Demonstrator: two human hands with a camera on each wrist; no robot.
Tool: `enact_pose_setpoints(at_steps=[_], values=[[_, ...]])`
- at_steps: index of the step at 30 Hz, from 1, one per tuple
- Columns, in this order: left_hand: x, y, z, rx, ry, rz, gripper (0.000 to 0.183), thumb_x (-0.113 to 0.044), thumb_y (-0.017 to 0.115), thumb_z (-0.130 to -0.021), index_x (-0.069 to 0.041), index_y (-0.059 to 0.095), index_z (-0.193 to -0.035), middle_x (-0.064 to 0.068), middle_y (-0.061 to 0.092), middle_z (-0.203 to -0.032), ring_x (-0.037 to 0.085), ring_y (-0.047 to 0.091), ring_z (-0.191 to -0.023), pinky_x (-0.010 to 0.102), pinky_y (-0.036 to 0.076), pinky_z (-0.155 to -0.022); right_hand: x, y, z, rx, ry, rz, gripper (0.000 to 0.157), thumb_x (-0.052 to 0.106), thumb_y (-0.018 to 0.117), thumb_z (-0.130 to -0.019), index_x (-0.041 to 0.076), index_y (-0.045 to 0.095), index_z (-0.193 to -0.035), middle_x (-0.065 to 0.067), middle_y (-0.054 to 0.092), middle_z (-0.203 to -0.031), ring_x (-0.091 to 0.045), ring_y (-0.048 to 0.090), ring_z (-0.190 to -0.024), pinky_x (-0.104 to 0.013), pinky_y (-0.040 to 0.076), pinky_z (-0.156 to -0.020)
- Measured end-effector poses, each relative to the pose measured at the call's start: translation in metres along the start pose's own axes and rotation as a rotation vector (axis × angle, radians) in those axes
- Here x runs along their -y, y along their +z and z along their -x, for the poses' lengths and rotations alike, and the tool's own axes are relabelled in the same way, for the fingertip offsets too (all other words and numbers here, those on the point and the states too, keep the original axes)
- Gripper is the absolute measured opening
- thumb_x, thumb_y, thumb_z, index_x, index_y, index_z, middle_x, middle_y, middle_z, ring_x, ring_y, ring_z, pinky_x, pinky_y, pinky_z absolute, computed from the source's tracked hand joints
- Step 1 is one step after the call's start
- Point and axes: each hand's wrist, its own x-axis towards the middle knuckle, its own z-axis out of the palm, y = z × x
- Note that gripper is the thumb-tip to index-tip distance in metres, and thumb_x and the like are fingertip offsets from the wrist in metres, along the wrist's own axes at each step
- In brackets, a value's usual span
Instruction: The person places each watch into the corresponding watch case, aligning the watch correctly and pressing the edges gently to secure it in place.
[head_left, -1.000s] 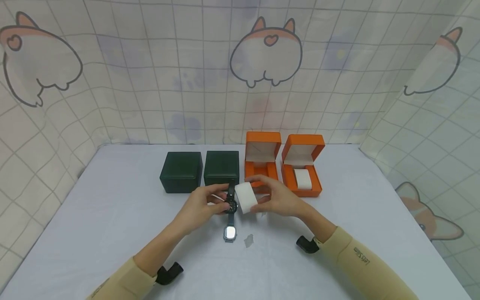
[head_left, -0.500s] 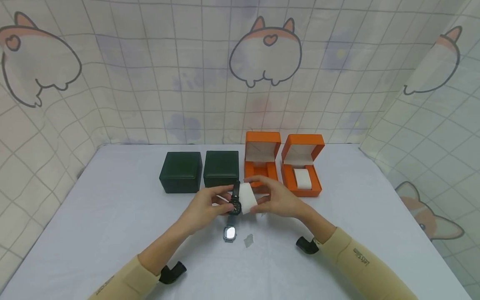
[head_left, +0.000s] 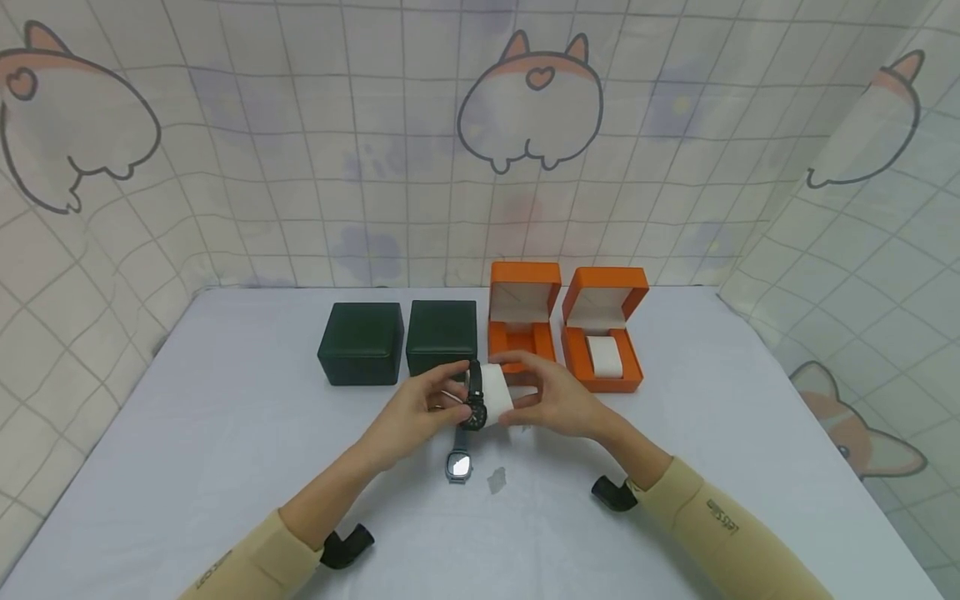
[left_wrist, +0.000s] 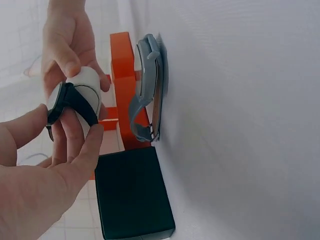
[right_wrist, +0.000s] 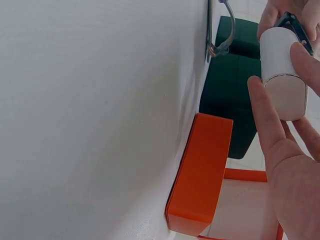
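Observation:
My left hand (head_left: 416,410) pinches a black wristwatch (head_left: 474,415) between thumb and fingers. In the left wrist view its dark strap (left_wrist: 80,102) curves around one end of a white watch cushion (left_wrist: 89,79). From the other side my right hand (head_left: 558,400) grips that cushion, fingers and thumb along its sides, as the right wrist view shows; there the cushion (right_wrist: 276,55) has a rounded end facing the camera. Both are held above the table. A second watch with a grey-blue strap (head_left: 458,465) lies on the cloth just below the left hand.
Two closed dark green boxes (head_left: 362,342) stand at the back left. Beside them are two open orange boxes (head_left: 525,292); the right one holds another white cushion (head_left: 604,357). A small grey patch (head_left: 497,480) is on the white tablecloth (head_left: 225,450).
The left hand has moved right with the black watch, from beside the white cushion to over its left end. The right hand has stayed almost still.

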Motion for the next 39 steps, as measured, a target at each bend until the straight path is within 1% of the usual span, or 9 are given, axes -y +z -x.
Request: enact_pose_setpoints(at_steps=[7, 12, 15, 18, 23, 27, 31, 37, 39], values=[[0.0036, -0.0033, -0.0020, 0.031, -0.008, 0.028, 0.064, -0.009, 0.072, -0.097, -0.008, 0.044, -0.155, 0.008, 0.065, -0.116, 0.025, 0.063, -0.108, 0.032, 0.056, -0.093, 0.0015, 0.0004, 0.0007, -0.013, -0.007, 0.007, 0.077, 0.009, 0.087, -0.084, 0.015, 0.047, -0.150, -0.010, 0.051, -0.145, -0.035, 0.060, -0.122, -0.036, 0.059, -0.089], [0.0060, -0.0041, -0.0006, 0.025, 0.000, 0.049, 0.062, -0.013, 0.071, -0.099, -0.010, 0.045, -0.154, 0.007, 0.066, -0.116, 0.024, 0.063, -0.109, 0.034, 0.055, -0.095, 0.0039, 0.0012, 0.0011, -0.020, -0.007, 0.019, 0.076, 0.012, 0.086, -0.085, 0.014, 0.048, -0.151, -0.009, 0.052, -0.145, -0.033, 0.059, -0.124, -0.036, 0.058, -0.090], [0.0062, -0.0037, 0.0006, -0.011, 0.014, 0.060, 0.055, -0.016, 0.073, -0.098, -0.010, 0.050, -0.148, 0.004, 0.070, -0.111, 0.023, 0.063, -0.113, 0.035, 0.053, -0.097, 0.0053, 0.0019, 0.0010, -0.029, -0.009, 0.026, 0.075, 0.015, 0.085, -0.087, 0.012, 0.047, -0.151, -0.010, 0.051, -0.146, -0.034, 0.058, -0.125, -0.037, 0.058, -0.091], [0.0072, -0.0030, 0.0008, -0.046, 0.028, 0.063, 0.043, -0.017, 0.074, -0.098, -0.008, 0.055, -0.136, 0.003, 0.073, -0.108, 0.022, 0.065, -0.111, 0.034, 0.054, -0.097, 0.0060, 0.0025, 0.0008, -0.044, -0.006, 0.027, 0.074, 0.016, 0.085, -0.088, 0.011, 0.046, -0.151, -0.010, 0.052, -0.146, -0.034, 0.058, -0.126, -0.038, 0.058, -0.092], [0.0080, -0.0022, 0.0009, -0.056, 0.065, 0.042, 0.030, -0.014, 0.072, -0.098, -0.007, 0.062, -0.126, 0.004, 0.070, -0.111, 0.021, 0.067, -0.105, 0.028, 0.054, -0.095, 0.0065, 0.0035, 0.0005, -0.067, 0.014, 0.024, 0.073, 0.018, 0.084, -0.088, 0.010, 0.047, -0.151, -0.008, 0.053, -0.145, -0.032, 0.058, -0.126, -0.040, 0.057, -0.094], [0.0067, -0.0028, 0.0024, -0.036, 0.095, 0.060, 0.041, -0.007, 0.077, -0.093, -0.005, 0.059, -0.130, 0.008, 0.067, -0.116, 0.023, 0.065, -0.110, 0.032, 0.052, -0.101, 0.0069, 0.0034, 0.0006, -0.080, 0.031, 0.037, 0.074, 0.020, 0.083, -0.089, 0.010, 0.045, -0.152, -0.009, 0.050, -0.148, -0.033, 0.057, -0.127, -0.044, 0.055, -0.097], [0.0050, -0.0027, 0.0026, -0.023, 0.123, 0.060, 0.054, 0.001, 0.081, -0.087, -0.004, 0.056, -0.134, 0.010, 0.065, -0.115, 0.024, 0.064, -0.114, 0.036, 0.049, -0.105, 0.0063, 0.0032, 0.0000, -0.088, 0.028, 0.002, 0.075, 0.019, 0.083, -0.090, 0.011, 0.043, -0.154, -0.006, 0.047, -0.151, -0.032, 0.056, -0.129, -0.047, 0.053, -0.100], [0.0068, -0.0030, 0.0020, -0.042, 0.148, 0.028, 0.053, 0.001, 0.081, -0.087, -0.007, 0.058, -0.134, 0.007, 0.066, -0.106, 0.022, 0.066, -0.111, 0.034, 0.052, -0.101, 0.0040, 0.0021, 0.0000, -0.078, 0.024, -0.039, 0.069, 0.021, 0.083, -0.090, 0.018, 0.050, -0.150, -0.003, 0.049, -0.149, -0.030, 0.055, -0.130, -0.049, 0.051, -0.102], [0.0064, -0.0033, 0.0026, -0.061, 0.157, -0.001, 0.052, -0.002, 0.082, -0.087, -0.009, 0.060, -0.134, 0.004, 0.067, -0.102, 0.021, 0.065, -0.111, 0.032, 0.051, -0.101, 0.0034, 0.0013, 0.0003, -0.066, 0.031, -0.049, 0.071, 0.020, 0.083, -0.089, 0.018, 0.049, -0.151, -0.003, 0.048, -0.150, -0.030, 0.054, -0.131, -0.047, 0.052, -0.101]])
